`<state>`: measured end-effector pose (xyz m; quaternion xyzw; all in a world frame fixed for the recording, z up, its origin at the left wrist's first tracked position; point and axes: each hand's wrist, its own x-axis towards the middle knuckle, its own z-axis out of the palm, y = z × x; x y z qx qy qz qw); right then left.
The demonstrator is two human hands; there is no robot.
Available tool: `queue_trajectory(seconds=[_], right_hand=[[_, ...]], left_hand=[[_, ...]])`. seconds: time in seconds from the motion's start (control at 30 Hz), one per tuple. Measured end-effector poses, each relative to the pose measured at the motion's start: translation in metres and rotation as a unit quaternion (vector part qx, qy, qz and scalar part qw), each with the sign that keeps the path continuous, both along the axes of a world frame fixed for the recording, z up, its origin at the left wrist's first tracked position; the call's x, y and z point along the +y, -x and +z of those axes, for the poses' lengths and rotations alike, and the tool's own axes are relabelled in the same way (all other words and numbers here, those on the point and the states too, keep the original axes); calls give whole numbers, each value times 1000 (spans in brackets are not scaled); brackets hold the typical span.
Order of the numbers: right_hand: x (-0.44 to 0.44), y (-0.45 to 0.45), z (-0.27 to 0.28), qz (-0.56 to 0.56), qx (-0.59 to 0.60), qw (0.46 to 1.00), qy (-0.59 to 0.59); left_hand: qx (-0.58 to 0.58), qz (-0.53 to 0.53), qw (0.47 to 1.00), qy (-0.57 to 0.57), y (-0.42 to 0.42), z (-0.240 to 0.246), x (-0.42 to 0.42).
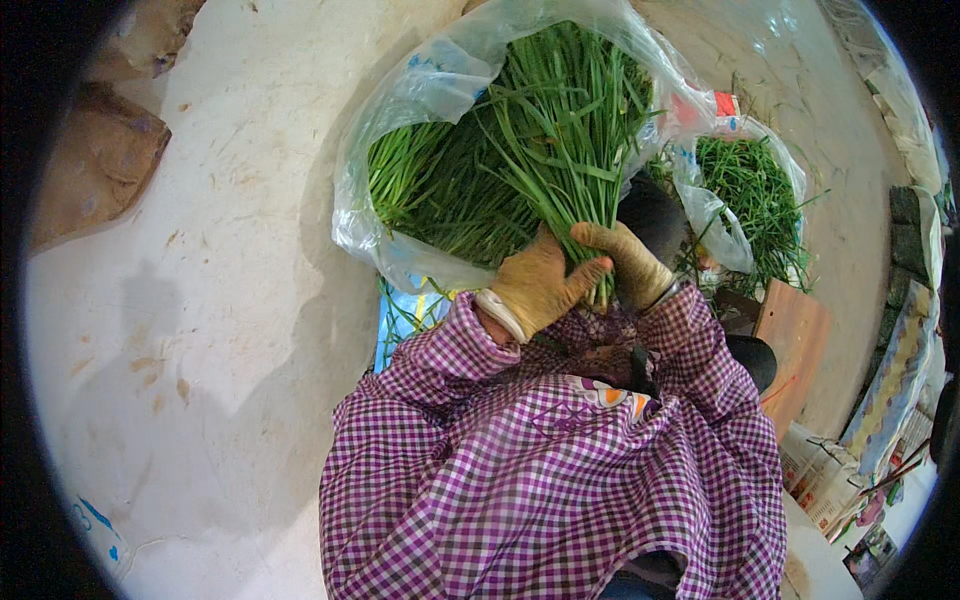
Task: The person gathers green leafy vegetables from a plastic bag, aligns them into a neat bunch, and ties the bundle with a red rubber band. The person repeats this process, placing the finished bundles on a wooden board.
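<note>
My left hand, in a tan work glove, wraps the lower end of a bunch of long flat green leaves that look like garlic chives. My right hand, gloved the same way, closes on the stems from the other side. Pale cut ends stick out below both thumbs, and the leaves fan upward. Behind the bunch, a large clear plastic bag gapes around more chives, and its near rim passes close to my left hand. Part of the bag's contents is hidden behind the held bunch.
A smaller plastic bag of loose green trimmings stands at the right. Near my right elbow is a wooden board. Brown sacking lies at the far left on the pale floor. Printed paper lies lower right.
</note>
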<state>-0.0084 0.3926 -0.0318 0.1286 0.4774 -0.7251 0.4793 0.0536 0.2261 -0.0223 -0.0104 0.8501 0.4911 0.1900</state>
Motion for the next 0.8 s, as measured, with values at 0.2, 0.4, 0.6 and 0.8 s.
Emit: queue_trajectory(seconds=[0.2, 0.4, 0.6, 0.8], right_hand=[[46, -46, 15, -153, -79, 969, 179], [121, -87, 35, -168, -9, 955, 244], [126, -99, 30, -89, 133, 986, 40], [135, -65, 50, -24, 246, 958, -144]], left_hand=[[26, -195, 970, 143, 3, 50, 22], [-214, -203, 926, -234, -10, 7, 16], [149, -204, 820, -514, 32, -27, 82], [-111, -115, 804, -572, 99, 4, 98]])
